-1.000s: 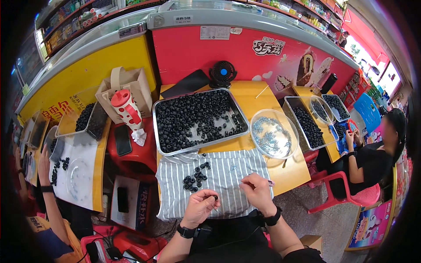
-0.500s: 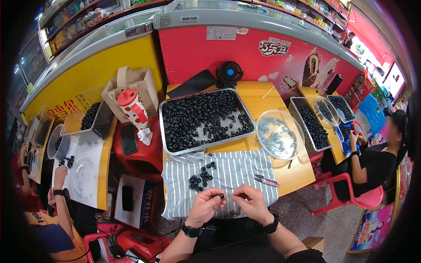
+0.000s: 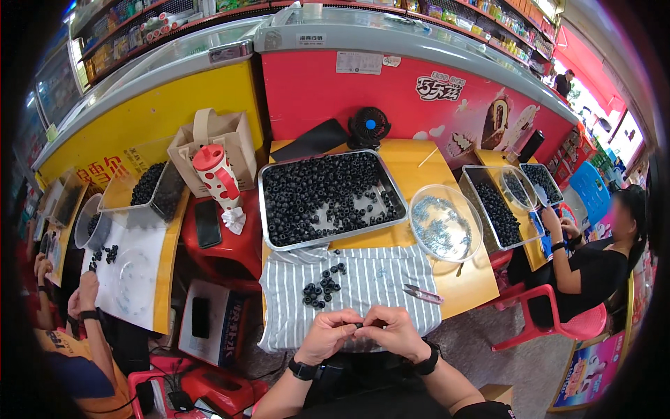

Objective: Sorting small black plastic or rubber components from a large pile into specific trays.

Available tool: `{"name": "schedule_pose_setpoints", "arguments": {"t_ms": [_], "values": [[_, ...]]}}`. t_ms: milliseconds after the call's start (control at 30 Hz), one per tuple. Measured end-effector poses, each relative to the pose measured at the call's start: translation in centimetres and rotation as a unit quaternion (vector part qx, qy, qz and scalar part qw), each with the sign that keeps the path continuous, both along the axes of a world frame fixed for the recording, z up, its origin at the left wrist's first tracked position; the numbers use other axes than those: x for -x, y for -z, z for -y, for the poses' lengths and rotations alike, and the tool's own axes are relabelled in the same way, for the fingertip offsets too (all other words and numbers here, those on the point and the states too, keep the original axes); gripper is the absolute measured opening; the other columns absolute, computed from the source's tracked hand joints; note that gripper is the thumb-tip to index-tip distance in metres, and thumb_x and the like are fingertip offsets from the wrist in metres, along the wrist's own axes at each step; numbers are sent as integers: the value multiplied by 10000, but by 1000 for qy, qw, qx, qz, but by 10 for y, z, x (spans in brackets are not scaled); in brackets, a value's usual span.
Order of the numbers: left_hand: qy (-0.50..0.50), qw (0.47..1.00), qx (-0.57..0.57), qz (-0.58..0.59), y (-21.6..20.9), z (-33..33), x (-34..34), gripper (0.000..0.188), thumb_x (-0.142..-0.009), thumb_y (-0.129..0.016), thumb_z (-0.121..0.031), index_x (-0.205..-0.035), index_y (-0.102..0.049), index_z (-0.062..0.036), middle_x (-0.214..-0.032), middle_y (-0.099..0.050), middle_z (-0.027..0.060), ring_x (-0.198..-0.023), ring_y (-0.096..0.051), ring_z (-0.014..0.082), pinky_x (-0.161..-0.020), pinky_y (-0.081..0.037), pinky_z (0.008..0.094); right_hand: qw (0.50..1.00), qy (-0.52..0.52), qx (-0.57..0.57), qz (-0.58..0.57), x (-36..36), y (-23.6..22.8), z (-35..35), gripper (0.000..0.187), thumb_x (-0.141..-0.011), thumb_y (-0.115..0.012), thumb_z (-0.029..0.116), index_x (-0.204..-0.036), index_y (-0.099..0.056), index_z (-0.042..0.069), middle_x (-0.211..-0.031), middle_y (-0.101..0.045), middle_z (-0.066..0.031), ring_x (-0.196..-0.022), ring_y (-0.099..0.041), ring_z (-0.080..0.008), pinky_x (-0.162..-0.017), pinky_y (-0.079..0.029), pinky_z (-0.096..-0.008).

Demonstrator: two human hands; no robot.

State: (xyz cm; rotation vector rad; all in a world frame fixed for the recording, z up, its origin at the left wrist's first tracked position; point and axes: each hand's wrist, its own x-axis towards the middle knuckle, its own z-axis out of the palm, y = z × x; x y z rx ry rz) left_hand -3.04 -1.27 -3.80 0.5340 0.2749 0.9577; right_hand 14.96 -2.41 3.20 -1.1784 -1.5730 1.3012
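Over the near edge of a striped grey cloth, my left hand pinches a small black ring-shaped part. My right hand meets it there, fingers pressed together against the same part; whatever else they hold is hidden. A loose group of black ring-shaped parts lies on the cloth just beyond my left hand. To the right, small scissors-like thread snips rest on the cloth. Behind it, a metal tray holds many more black parts, and a clear round bowl contains tiny bluish pieces.
A small black fan stands behind the tray. At left, a red stool bears a spotted cup, a phone and a paper bag. Co-workers sit at tables on both sides; one occupies a pink chair.
My right hand has moved left to meet my left hand at the black part; they were apart before. The view has shifted slightly. The person at right has raised a hand.
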Motion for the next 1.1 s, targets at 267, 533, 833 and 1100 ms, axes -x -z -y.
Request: {"name": "schedule_pose_setpoints", "arguments": {"t_ms": [267, 533, 833, 1100], "values": [[69, 997, -32, -11, 2, 5, 6, 163, -894, -624, -6, -1047, -666, 35, -977, -621, 82, -815, -625, 147, -716, -513, 253, 995, -70, 54, 46, -15, -4, -27, 111, -825, -713, 85, -807, -652, -5, -688, -606, -24, -634, -526, -71, -565, -431, -248], [28, 999, 38, 26, 0, 3, 4, 266, -924, -599, -35, -1179, -605, 43, -967, -661, 75, -856, -641, 146, -750, -519, 242, 919, 22, -234, 318, 9, 3, -107, 165, -810, -589, 53, -956, -663, 33, -841, -626, -190, -777, -616, -389, -677, -485, -452], [35, 998, 57, 15, -3, 1, 5, 257, -912, -608, -30, -1156, -610, 49, -973, -652, 103, -854, -639, 177, -761, -523, 274, 872, 0, -252, 420, 34, 22, -144, 96, -768, -590, 55, -861, -586, 30, -799, -624, -198, -746, -617, -399, -643, -473, -495], [9, 999, 38, 33, 4, -3, 1, 239, -903, -623, -38, -1128, -614, 43, -943, -645, 118, -847, -628, 193, -752, -509, 284, 941, 19, -177, 288, 10, 12, -127, 77, -800, -616, 60, -822, -591, -9, -738, -641, -165, -660, -621, -303, -606, -480, -407]]}}
